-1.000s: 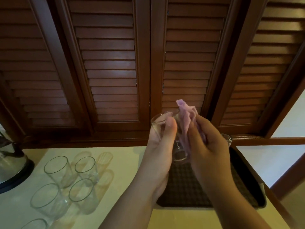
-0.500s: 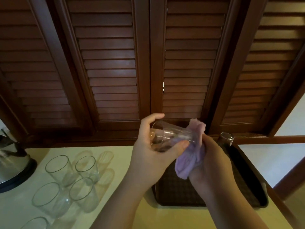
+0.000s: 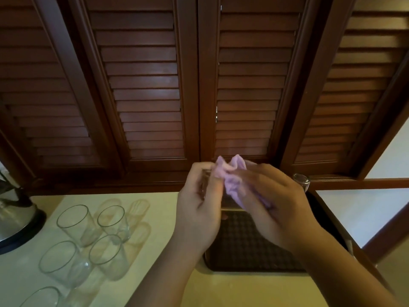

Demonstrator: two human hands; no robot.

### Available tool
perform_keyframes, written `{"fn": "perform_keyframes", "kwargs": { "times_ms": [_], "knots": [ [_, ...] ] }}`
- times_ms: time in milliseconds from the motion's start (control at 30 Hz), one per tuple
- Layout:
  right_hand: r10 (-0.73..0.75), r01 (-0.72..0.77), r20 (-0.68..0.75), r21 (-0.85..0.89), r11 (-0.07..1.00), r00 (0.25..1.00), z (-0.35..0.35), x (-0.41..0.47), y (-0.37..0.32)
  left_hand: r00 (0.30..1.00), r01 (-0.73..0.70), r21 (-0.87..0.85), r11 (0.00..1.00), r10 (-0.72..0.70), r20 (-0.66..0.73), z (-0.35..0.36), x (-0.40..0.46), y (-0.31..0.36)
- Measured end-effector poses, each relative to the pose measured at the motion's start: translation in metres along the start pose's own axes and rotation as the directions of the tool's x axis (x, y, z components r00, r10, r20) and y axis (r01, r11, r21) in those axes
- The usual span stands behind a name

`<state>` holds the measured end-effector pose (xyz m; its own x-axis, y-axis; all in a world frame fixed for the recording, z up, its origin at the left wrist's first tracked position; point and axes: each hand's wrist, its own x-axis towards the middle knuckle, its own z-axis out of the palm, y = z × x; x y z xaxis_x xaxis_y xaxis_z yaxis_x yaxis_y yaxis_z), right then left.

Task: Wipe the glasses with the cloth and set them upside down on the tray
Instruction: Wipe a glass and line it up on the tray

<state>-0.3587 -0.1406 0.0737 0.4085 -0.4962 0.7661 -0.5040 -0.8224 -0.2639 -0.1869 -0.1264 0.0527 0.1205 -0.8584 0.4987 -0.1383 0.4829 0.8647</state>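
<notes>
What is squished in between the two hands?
In the head view, the purple cloth is bunched between the left hand and right hand, with a clear glass, mostly hidden, held there too.

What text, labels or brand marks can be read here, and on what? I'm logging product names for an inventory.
None can be read. The glasses, the purple cloth, the dark tray, the kettle and the louvred doors show no lettering or numbers in this view.
</notes>
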Motion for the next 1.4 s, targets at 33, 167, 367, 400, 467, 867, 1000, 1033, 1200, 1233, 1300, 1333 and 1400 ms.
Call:
{"fn": "perform_keyframes", "kwargs": {
  "times_ms": [33, 167, 367, 400, 467, 867, 1000, 1033, 1200, 1233, 1300, 1333, 1400],
  "knots": [
    [0.175, -0.181, 0.054, 0.127, 0.975, 0.983, -0.006, 0.005, -0.004, 0.995, -0.096, 0.027, 0.995, 0.095, 0.04, -0.002, 0.001, -0.002],
    [0.718, -0.848, 0.459, 0.368, 0.381, 0.522, -0.017, 0.016, 0.001, 0.932, -0.343, 0.028, 0.939, 0.336, 0.138, -0.005, 0.009, -0.001],
    [0.803, -0.522, 0.413, 0.839, -0.153, 0.429, 0.004, 0.003, -0.017, 0.962, -0.269, 0.098, 0.958, 0.271, -0.012, 0.008, 0.013, -0.006],
    [0.845, -0.467, 0.312, 0.88, -0.084, 0.435, 0.012, 0.002, -0.025, 0.971, -0.232, 0.12, 0.965, 0.238, -0.036, 0.013, 0.011, -0.006],
    [0.918, -0.48, 0.067, 0.866, 0.141, 0.39, 0.028, -0.002, -0.033, 0.983, -0.156, 0.137, 0.978, 0.167, -0.076, 0.023, 0.004, 0.0],
    [0.337, -0.335, -0.148, 0.044, 0.941, 0.93, 0.011, -0.019, 0.0, 0.99, -0.062, 0.188, 0.98, 0.036, 0.136, 0.01, 0.013, -0.001],
    [0.752, -0.815, 0.358, 0.418, 0.402, 0.554, -0.01, -0.002, 0.001, 0.952, -0.182, 0.098, 0.979, 0.15, 0.268, 0.003, 0.013, -0.002],
    [0.771, -0.89, 0.493, 0.407, 0.204, 0.403, -0.017, -0.005, 0.0, 0.945, -0.185, 0.056, 0.981, 0.162, 0.285, 0.004, 0.012, -0.001],
    [0.55, -0.602, 0.725, 0.672, -0.432, 0.414, -0.012, -0.012, 0.003, 0.968, -0.198, -0.056, 0.979, 0.204, 0.146, 0.015, 0.013, -0.003],
    [0.614, -0.537, 0.648, 0.746, -0.393, 0.451, -0.003, -0.015, -0.003, 0.974, -0.195, -0.058, 0.979, 0.2, 0.107, 0.02, 0.011, -0.006],
    [0.837, -0.368, 0.359, 0.907, -0.207, 0.414, 0.014, -0.016, -0.012, 0.98, -0.199, -0.021, 0.98, 0.2, 0.023, 0.033, 0.004, -0.007],
    [0.917, -0.302, 0.21, 0.947, -0.105, 0.339, 0.02, -0.014, -0.014, 0.981, -0.191, 0.002, 0.982, 0.191, -0.017, 0.04, 0.0, -0.008],
    [0.963, -0.276, 0.08, 0.961, -0.006, 0.258, 0.024, -0.013, -0.02, 0.989, -0.138, 0.015, 0.99, 0.139, -0.06, 0.053, -0.008, -0.007]
  ]
}}
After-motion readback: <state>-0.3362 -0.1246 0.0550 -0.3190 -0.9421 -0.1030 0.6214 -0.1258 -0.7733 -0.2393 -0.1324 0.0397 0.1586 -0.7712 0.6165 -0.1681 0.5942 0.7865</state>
